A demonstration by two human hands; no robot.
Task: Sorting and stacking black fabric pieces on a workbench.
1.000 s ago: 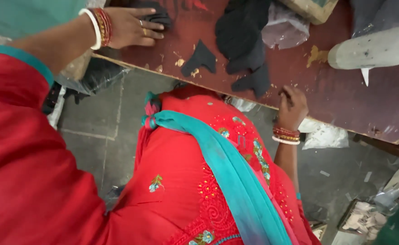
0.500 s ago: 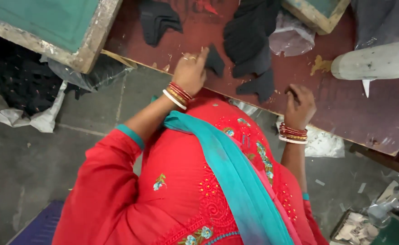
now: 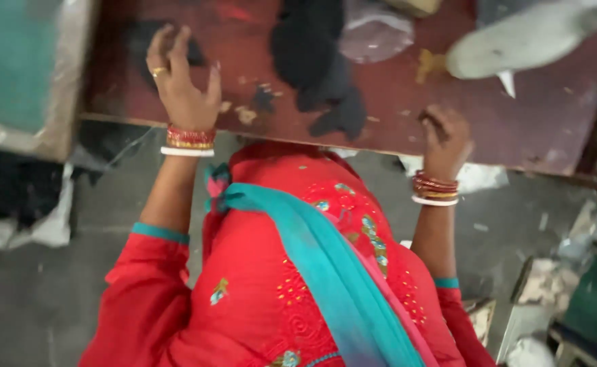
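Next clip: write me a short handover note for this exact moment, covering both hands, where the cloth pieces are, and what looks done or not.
Left hand: open, fingers spread, raised over the near edge of the dark red table, holding nothing; a small black cloth piece lies just beyond it.
Right hand: fingers curled, resting on the table edge; whether it pinches anything cannot be told.
Things: a pile of black cloth pieces sits mid-table between the hands, small scraps near the edge.
Done: nothing visibly gathered or stacked.
Left: the black pieces lie loose on the table, none in hand.
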